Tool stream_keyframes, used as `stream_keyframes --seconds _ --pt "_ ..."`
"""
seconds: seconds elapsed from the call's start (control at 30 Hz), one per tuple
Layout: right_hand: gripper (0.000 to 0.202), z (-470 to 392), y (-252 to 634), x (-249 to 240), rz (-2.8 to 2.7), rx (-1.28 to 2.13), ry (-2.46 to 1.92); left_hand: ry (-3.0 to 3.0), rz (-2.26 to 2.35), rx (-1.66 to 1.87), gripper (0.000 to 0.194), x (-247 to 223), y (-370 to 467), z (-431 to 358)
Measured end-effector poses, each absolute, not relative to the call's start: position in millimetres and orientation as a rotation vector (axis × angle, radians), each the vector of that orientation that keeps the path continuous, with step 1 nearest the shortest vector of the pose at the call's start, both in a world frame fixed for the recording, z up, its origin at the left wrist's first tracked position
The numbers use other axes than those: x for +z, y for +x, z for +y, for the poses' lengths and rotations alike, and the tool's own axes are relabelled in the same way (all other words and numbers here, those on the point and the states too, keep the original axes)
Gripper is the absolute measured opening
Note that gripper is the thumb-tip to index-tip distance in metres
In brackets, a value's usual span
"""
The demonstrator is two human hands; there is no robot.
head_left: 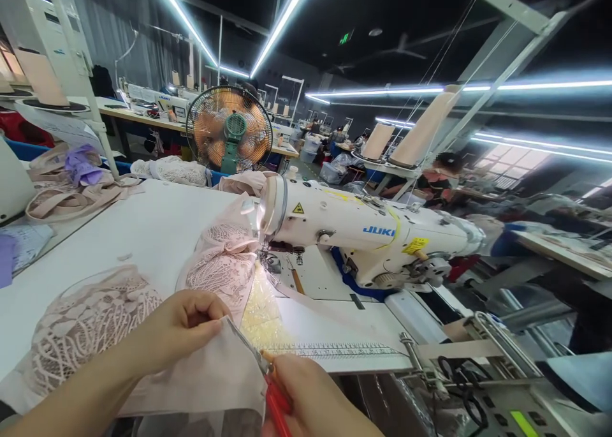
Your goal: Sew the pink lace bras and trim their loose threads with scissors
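Right hand [303, 389] tightly grips one red-handled tool [276, 404], probably scissors; left hand [191, 322] pinches one beige cloth [210, 376].

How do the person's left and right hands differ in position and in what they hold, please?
The left hand pinches the edge of the pale fabric, whereas the right hand grips the red-handled scissors. The right hand is close to the printed ruler; the left hand is farther from it. Both hands are bare.
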State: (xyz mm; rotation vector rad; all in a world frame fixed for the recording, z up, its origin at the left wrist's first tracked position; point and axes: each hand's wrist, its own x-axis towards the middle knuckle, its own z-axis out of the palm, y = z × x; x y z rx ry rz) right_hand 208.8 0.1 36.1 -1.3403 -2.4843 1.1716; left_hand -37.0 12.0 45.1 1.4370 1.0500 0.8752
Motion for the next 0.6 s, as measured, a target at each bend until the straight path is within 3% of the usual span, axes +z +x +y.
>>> stream_keyframes --seconds 0.23,0.6 --pt "0.025 0 203 41 -2.491 1.162 -1.382 1.445 1.083 0.907 0.028 42 -34 14" --pt "0.022 1 201 22 -2.269 1.201 -1.211 1.47 1.148 0.896 0.03 47 -36 13"
